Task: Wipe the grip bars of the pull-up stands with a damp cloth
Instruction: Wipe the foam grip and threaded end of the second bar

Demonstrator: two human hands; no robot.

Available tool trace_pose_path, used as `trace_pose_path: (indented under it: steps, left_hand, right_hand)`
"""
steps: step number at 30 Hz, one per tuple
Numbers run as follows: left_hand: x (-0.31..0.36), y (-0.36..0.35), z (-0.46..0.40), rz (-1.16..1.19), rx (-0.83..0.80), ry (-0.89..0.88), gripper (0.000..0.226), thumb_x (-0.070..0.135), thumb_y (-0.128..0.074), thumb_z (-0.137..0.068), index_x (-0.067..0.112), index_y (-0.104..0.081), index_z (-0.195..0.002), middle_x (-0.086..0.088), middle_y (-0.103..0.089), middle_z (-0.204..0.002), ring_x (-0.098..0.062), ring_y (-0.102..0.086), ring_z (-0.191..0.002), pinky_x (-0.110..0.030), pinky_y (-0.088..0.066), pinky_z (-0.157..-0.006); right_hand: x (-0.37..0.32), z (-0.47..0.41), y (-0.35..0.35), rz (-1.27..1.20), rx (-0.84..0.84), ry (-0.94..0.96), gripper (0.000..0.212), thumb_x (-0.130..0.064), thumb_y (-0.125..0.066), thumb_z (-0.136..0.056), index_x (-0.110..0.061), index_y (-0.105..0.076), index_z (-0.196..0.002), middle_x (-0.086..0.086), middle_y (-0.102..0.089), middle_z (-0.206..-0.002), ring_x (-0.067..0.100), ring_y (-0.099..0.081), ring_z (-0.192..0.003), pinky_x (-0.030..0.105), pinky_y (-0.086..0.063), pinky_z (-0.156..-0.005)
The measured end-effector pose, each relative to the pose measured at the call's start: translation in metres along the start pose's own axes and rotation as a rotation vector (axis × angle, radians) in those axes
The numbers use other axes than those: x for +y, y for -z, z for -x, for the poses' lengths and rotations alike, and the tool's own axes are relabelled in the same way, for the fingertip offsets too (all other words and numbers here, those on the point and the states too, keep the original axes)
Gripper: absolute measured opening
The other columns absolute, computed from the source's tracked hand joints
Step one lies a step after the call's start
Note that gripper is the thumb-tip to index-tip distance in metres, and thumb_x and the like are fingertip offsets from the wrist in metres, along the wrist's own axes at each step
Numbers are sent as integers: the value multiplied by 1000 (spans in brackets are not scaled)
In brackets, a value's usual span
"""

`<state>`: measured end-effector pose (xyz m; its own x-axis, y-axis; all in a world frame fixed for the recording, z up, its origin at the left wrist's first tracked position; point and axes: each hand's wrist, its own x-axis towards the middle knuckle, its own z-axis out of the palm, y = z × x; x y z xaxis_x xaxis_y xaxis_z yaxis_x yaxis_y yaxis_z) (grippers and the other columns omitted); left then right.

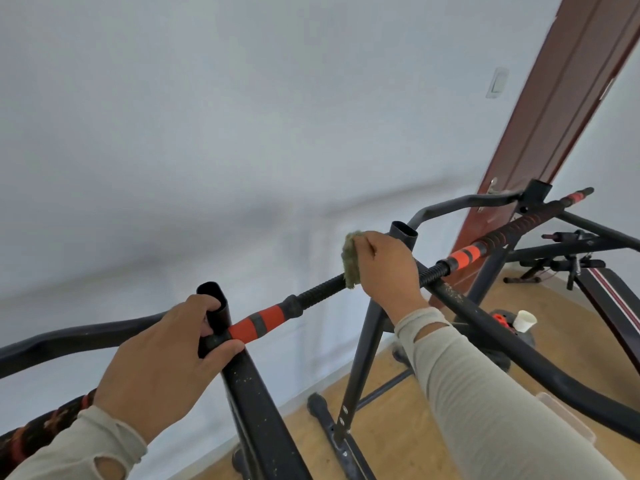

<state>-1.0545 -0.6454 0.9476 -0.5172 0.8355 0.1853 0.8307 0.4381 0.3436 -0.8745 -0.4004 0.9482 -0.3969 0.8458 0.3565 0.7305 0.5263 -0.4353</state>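
Observation:
A black pull-up stand fills the view, its grip bar (311, 292) running from lower left to upper right with ribbed black foam and orange bands (258, 322). My right hand (388, 268) grips an olive-green cloth (351, 259) wrapped over the ribbed middle of the bar. My left hand (166, 355) grips the stand's left upright post (216, 306) where the bar joins it, thumb on the joint. Further right the bar continues past a second open-topped post (403, 233) to another orange band (464, 256).
A white wall lies behind the stand, and a brown door (554, 133) with a light switch (497, 82) beside it stands at the right. On the wooden floor are the stand's feet (329, 424), a white cup (524, 320) and a bench with other gym gear (568, 261).

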Motion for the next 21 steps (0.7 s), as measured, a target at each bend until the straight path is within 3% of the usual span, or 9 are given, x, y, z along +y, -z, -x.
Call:
trace_pose_path:
  steps: [3, 5, 8, 10, 13, 15, 17, 19, 21]
  left_hand:
    - [-1, -2, -1, -14, -5, -11, 57, 66, -58, -84, 35, -43, -130, 20, -60, -98, -7, -57, -78, -22, -39, -62]
    - [-2, -2, -2, -23, -6, -12, 57, 67, -58, -84, 35, -43, -130, 20, -60, -98, -6, -57, -77, -20, -37, -60]
    - [-4, -3, -2, -27, 0, -16, 56, 67, -58, -84, 35, -43, -128, 21, -59, -96, -5, -57, -76, -19, -36, -59]
    - [-4, -4, -1, -18, 9, -22, 56, 66, -59, -84, 35, -44, -127, 21, -59, -95, -6, -56, -76, -20, -38, -60]
    - [-3, -4, 0, -7, 13, -21, 55, 65, -60, -84, 35, -45, -127, 20, -60, -96, -7, -56, -79, -24, -40, -64]
    - [-1, -3, 1, 1, 10, -14, 54, 63, -62, -84, 34, -46, -127, 19, -60, -98, -7, -56, -79, -25, -41, -65]
    - [-1, -1, 2, 1, 7, -10, 55, 63, -62, -84, 34, -45, -128, 19, -60, -99, -8, -57, -80, -25, -42, -65]
    - [0, -1, 2, -5, 4, -8, 55, 64, -60, -85, 34, -44, -129, 20, -60, -101, -8, -57, -81, -24, -42, -67]
    - [1, -1, 2, -6, -1, -6, 56, 64, -59, -85, 35, -43, -130, 20, -60, -103, -7, -57, -82, -23, -41, -67]
  right_hand:
    - [-3, 27, 19, -684, 180, -259, 40, -11, -42, -103, 2, -67, -74, 7, -71, -71, -5, -67, -74, 15, -51, -68]
    - [-7, 45, 22, -797, 230, -351, 40, -19, -45, -107, -1, -68, -81, 0, -68, -65, -3, -59, -58, 15, -50, -60]
    - [-5, 62, 8, -777, 212, -394, 38, -30, -47, -108, -10, -69, -85, 3, -68, -73, 7, -59, -63, 33, -56, -70]
    - [-7, 63, 2, -756, 192, -374, 35, -29, -47, -108, -18, -70, -84, 0, -68, -73, 5, -59, -62, 35, -57, -69]
    - [-16, 54, -9, -513, 112, -138, 32, -24, -46, -107, -25, -67, -83, 0, -66, -65, 9, -63, -60, 25, -55, -72]
    - [-26, 48, -24, -194, 12, 22, 24, -10, -52, -98, -22, -59, -79, -1, -61, -65, 21, -61, -66, 37, -49, -100]
    - [-38, 50, -43, -4, -50, 180, 21, -3, -54, -92, -20, -58, -80, -1, -59, -67, 26, -58, -64, 44, -37, -114]
    - [-46, 53, -49, -52, -112, 332, 20, -14, -48, -102, -20, -61, -87, -1, -63, -73, 25, -58, -68, 37, -30, -119]
    - [-42, 49, -43, -53, -190, 432, 25, -24, -42, -107, -23, -62, -93, -3, -64, -81, 24, -58, -77, 38, -39, -108]
